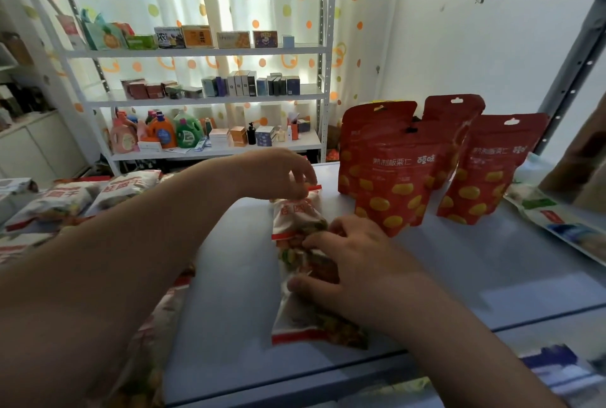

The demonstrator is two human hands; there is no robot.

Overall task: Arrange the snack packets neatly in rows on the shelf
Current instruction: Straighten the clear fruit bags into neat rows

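A grey shelf fills the lower half of the frame. In its center lies a short line of white snack packets with red strips, one overlapping the next, running from the center down toward the lower edge.

The left hand comes in from the lower left and reaches to the far packet. Its fingers are curled downward and pinch the top edge of this packet. The right hand comes in from the lower right. Its thumb and curled fingers grip the middle packet, which shows colourful content through the wrapper. The near packet lies just below this hand, and no hand touches it.

To the right of the line, near the right hand, three red pouches with yellow spots stand upright in a close group. Further right, at the edge of the frame, some flat pale packets lie on the shelf. At the left edge more white packets of the same kind lie in a loose group, partly hidden behind the left arm.

In the upper left, behind the shelf, stands a white rack with small boxes and detergent bottles, in front of a dotted curtain.
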